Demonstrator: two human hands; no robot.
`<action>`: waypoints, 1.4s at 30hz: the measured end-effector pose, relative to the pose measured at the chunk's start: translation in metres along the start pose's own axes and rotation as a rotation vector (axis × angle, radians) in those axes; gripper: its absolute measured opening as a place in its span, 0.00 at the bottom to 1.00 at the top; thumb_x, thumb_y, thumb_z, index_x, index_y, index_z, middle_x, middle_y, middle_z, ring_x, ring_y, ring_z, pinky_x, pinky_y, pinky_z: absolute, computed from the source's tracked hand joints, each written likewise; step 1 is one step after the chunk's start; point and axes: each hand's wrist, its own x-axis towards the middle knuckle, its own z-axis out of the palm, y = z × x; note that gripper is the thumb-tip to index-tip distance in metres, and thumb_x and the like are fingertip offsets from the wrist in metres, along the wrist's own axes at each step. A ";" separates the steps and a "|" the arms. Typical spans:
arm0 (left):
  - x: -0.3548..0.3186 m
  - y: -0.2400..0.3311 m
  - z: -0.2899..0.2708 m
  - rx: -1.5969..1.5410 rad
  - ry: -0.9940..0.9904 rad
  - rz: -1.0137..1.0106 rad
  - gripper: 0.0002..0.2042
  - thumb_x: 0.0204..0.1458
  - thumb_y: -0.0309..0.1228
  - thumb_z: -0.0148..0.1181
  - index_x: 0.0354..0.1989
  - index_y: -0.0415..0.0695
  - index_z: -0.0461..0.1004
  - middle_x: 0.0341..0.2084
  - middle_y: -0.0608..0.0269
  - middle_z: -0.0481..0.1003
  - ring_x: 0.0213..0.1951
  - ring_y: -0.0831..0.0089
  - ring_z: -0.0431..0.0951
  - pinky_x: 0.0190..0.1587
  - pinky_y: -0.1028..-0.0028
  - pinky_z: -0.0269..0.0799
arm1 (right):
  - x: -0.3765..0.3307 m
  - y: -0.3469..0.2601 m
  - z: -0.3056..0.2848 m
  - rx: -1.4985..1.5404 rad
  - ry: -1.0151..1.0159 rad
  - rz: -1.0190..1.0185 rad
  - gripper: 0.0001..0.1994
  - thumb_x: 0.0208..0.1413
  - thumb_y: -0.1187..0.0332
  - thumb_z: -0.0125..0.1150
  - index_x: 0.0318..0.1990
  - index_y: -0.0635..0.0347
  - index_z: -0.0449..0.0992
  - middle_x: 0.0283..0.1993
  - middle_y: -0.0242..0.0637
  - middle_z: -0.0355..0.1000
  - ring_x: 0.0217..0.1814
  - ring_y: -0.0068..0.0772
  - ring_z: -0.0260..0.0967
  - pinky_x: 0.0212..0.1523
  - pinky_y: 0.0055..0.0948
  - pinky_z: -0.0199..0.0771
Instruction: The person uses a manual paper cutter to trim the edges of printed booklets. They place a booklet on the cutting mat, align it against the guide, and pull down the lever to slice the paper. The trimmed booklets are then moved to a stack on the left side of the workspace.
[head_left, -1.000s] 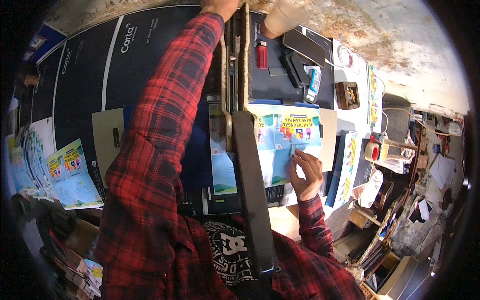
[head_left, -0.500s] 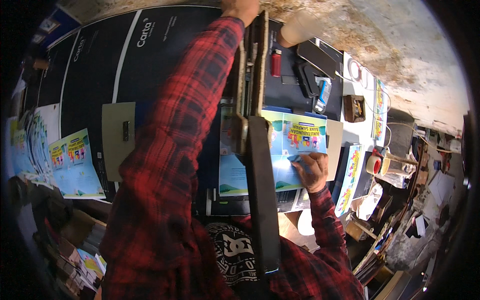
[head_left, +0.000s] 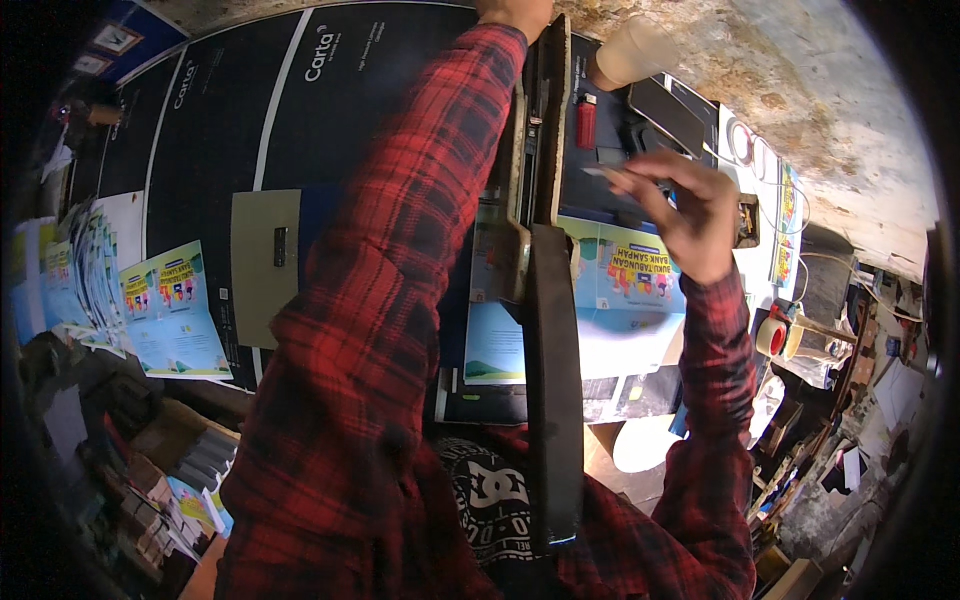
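A long metal device (head_left: pixel 543 130) with a dark flat bar (head_left: pixel 553 390) stretches from the far edge toward my body. My left hand (head_left: pixel 515 12) is at its far end, partly cut off by the picture's top, its fingers hidden. Colourful printed sheets (head_left: pixel 600 270) lie under the device, showing on both sides of the bar. Raised above their far right part, my right hand (head_left: pixel 692 215) is pinched closed on a small, thin pale piece, too blurred to name. Beyond its fingertips lies a red lighter (head_left: pixel 586 122).
A clear plastic cup (head_left: pixel 632 52) and a phone (head_left: pixel 668 116) lie at the far right. A small box (head_left: pixel 747 220) is right of my hand. Tape rolls (head_left: pixel 772 336) are farther right. Printed sheets (head_left: pixel 170 310) and a grey-green board (head_left: pixel 265 265) lie at left.
My right hand has lifted off the printed sheet and moved away from my body, carrying the small pale piece. My left arm stays extended. The whole view has shifted slightly.
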 end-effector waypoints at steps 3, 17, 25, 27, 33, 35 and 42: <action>-0.003 -0.001 -0.004 -0.030 0.028 -0.010 0.14 0.58 0.33 0.48 0.43 0.44 0.80 0.41 0.45 0.79 0.45 0.47 0.79 0.49 0.49 0.74 | 0.040 0.005 0.017 -0.306 -0.211 -0.263 0.07 0.49 0.78 0.69 0.37 0.62 0.83 0.33 0.39 0.75 0.36 0.38 0.73 0.36 0.33 0.72; -0.003 -0.001 -0.002 -0.065 -0.001 -0.010 0.13 0.59 0.32 0.50 0.42 0.41 0.81 0.41 0.44 0.79 0.46 0.46 0.79 0.49 0.49 0.73 | 0.072 0.029 0.036 -0.463 -0.384 -0.176 0.05 0.50 0.67 0.69 0.34 0.52 0.85 0.41 0.34 0.69 0.48 0.41 0.63 0.50 0.43 0.59; -0.003 -0.002 -0.002 -0.071 0.019 -0.009 0.13 0.58 0.33 0.51 0.40 0.41 0.81 0.41 0.44 0.79 0.46 0.46 0.79 0.48 0.49 0.73 | 0.066 0.028 0.040 -0.598 -0.366 -0.221 0.05 0.50 0.69 0.69 0.35 0.54 0.85 0.38 0.34 0.68 0.45 0.39 0.65 0.45 0.41 0.61; -0.003 0.002 -0.003 -0.063 0.015 0.003 0.13 0.58 0.33 0.51 0.40 0.41 0.81 0.41 0.44 0.79 0.46 0.47 0.79 0.48 0.49 0.74 | 0.060 0.022 0.037 -0.647 -0.355 -0.241 0.06 0.51 0.69 0.68 0.37 0.55 0.84 0.39 0.35 0.68 0.46 0.40 0.65 0.45 0.40 0.61; -0.003 -0.009 -0.025 0.020 0.000 -0.009 0.12 0.56 0.34 0.56 0.41 0.41 0.81 0.40 0.45 0.80 0.46 0.47 0.79 0.48 0.51 0.75 | -0.025 -0.107 0.026 -0.380 -0.123 -0.199 0.13 0.55 0.65 0.60 0.46 0.59 0.79 0.46 0.42 0.75 0.47 0.47 0.70 0.48 0.42 0.66; 0.011 0.016 0.004 -0.063 -0.004 0.025 0.12 0.53 0.36 0.61 0.41 0.42 0.81 0.40 0.46 0.80 0.46 0.47 0.80 0.49 0.51 0.75 | -0.083 -0.164 0.035 -0.202 -0.080 -0.134 0.11 0.59 0.65 0.56 0.41 0.61 0.79 0.42 0.44 0.77 0.44 0.45 0.75 0.45 0.44 0.71; -0.002 -0.024 0.010 0.082 0.231 0.384 0.10 0.52 0.33 0.59 0.39 0.42 0.80 0.34 0.49 0.80 0.38 0.48 0.80 0.40 0.52 0.76 | -0.111 -0.165 0.038 0.112 -0.076 -0.211 0.17 0.61 0.56 0.53 0.42 0.62 0.77 0.39 0.43 0.75 0.44 0.44 0.73 0.44 0.41 0.69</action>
